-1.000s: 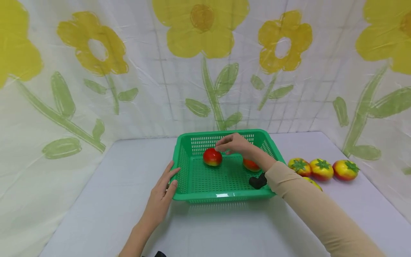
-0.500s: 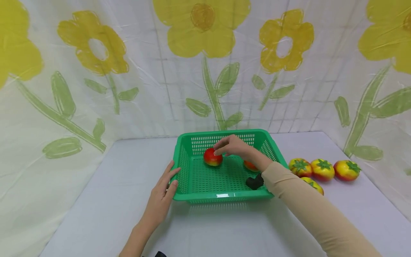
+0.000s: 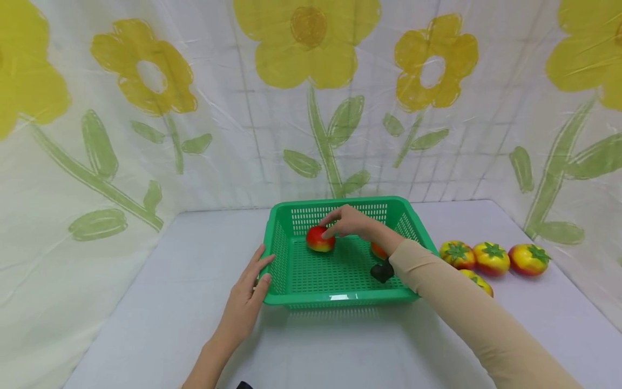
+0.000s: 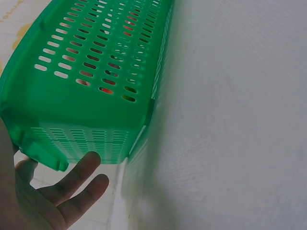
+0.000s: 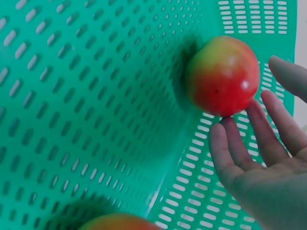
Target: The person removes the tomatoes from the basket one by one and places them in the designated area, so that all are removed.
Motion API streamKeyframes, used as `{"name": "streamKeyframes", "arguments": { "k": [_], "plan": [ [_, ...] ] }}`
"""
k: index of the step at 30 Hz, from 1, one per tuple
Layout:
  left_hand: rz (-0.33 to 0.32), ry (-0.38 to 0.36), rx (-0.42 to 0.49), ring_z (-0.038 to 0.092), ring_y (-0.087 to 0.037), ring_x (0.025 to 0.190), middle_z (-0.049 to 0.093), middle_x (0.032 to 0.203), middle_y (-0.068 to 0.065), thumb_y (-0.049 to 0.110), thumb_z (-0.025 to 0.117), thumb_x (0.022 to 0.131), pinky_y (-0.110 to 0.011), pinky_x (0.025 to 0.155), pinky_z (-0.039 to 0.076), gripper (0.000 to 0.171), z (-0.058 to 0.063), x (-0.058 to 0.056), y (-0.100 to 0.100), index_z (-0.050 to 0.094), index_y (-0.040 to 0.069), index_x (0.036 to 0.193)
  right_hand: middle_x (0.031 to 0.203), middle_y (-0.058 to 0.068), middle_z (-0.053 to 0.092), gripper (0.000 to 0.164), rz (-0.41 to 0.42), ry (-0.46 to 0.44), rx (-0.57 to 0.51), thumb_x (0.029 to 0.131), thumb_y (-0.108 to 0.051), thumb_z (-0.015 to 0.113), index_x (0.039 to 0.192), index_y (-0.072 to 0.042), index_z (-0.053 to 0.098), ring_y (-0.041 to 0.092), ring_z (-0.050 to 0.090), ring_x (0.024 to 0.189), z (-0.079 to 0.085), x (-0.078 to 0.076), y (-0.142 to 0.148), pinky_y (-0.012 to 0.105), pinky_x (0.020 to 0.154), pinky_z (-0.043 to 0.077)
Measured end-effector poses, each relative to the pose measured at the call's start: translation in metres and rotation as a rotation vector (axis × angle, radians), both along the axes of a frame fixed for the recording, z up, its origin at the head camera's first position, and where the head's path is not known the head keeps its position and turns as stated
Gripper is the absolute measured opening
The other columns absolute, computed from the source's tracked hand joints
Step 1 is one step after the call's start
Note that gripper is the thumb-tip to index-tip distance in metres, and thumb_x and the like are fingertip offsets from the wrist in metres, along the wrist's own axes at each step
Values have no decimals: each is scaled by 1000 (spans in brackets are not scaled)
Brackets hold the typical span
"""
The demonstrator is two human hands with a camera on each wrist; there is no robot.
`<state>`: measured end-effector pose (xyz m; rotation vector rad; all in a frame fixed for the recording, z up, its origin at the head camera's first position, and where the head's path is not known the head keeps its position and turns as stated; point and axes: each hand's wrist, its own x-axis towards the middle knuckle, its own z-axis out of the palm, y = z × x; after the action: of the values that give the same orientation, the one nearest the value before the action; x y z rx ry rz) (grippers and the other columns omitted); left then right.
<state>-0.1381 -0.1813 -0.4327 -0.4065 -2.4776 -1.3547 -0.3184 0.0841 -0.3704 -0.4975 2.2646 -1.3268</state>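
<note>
A green plastic basket (image 3: 340,296) with slotted walls stands on the table. Inside lies a round, glossy red-and-yellow fruit (image 3: 318,239), persimmon-like. My right hand (image 3: 352,222) reaches over it, thumb and fingers spread about it. In the right wrist view the fingertips (image 5: 228,123) are at the fruit's side and the thumb (image 5: 288,72) stands apart from it. My left hand (image 3: 241,302) rests on the basket's left rim with loose fingers. In the left wrist view, two fingers (image 4: 79,175) hang outside below the basket's handle (image 4: 45,155).
Another red fruit (image 3: 378,250) lies in the basket, partly hidden by the right arm. Several yellow-red fruits with green leafy tops, including one at the far right (image 3: 529,259), sit right of the basket. A black wrist device (image 3: 382,272) hangs under the right wrist. A flowered curtain (image 3: 223,135) stands behind.
My right hand has lowered slightly and moved left over the fruit, its thumb now in front of it. The fruit has tilted and shifted a little left. The left hand keeps its place.
</note>
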Motion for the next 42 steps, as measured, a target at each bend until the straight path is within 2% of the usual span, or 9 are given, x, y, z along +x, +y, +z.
{"name": "streamKeyframes", "arguments": {
  "k": [7,15,22,31,37,42],
  "plan": [
    [2,4,-2,27,-12,142,21,161,10,26,44,107,-46,93,47,41,0,0,0,45,21,148,131,9,59,40,7,-8,-11,83,-3,78,122,-5,69,23,60,107,-1,-2,0,48,96,46],
    [3,12,-5,28,-12,141,21,160,10,27,43,107,-45,92,48,41,0,0,0,45,23,148,125,11,63,43,1,-3,-58,79,4,77,122,-1,68,25,62,100,-6,-3,-3,49,95,47],
    [-1,13,-4,29,-12,141,21,160,10,30,43,107,-45,92,48,42,0,0,0,45,21,148,121,9,65,44,8,63,-27,78,5,78,120,-1,69,23,64,94,-16,-4,-10,36,84,53],
    [7,0,1,32,-12,139,21,160,11,28,44,107,-44,89,49,41,0,1,0,46,21,148,130,14,60,54,46,-22,-27,80,3,78,131,1,60,27,56,115,-15,2,-9,35,88,51],
    [9,-4,3,31,-12,140,21,160,12,31,43,107,-44,90,48,42,0,1,0,46,22,148,129,16,59,58,44,-81,-35,79,3,78,133,-2,59,27,57,111,-19,1,-11,40,87,52],
    [6,-11,4,30,-11,140,21,160,12,31,43,107,-44,91,48,41,0,1,0,46,22,148,128,14,59,59,38,-87,-29,77,-1,81,133,-5,60,26,57,107,-23,-2,-13,41,86,53]
  ]
}}
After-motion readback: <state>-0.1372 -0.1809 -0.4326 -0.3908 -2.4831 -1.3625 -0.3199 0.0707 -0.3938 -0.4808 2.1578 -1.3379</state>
